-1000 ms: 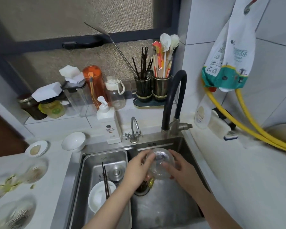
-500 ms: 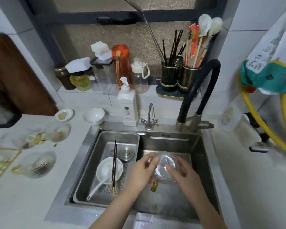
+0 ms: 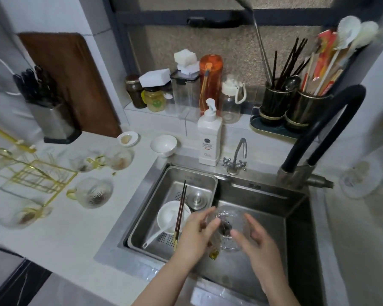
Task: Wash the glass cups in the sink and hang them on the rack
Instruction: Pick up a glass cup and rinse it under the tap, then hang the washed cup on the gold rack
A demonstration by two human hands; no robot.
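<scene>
The white desk point(image 3: 60, 235) wraps the steel sink point(image 3: 296, 228), which sits toward 5 o'clock. In the sink's left part rests a steel drain tray point(image 3: 199, 182) with a white bowl point(image 3: 167, 214) and dark chopsticks point(image 3: 180, 212) across it. At 9 o'clock on the desk stands the gold wire rack point(image 3: 34, 178), with a used glass cup point(image 3: 93, 192) just to its right. Over the sink's right basin, the left hand point(image 3: 195, 236) grips a clear glass cup point(image 3: 229, 228) by its gold handle, fingers closed around it. The right hand point(image 3: 258, 242) is open, fingers spread beside the cup's right wall; contact is too blurred to tell.
</scene>
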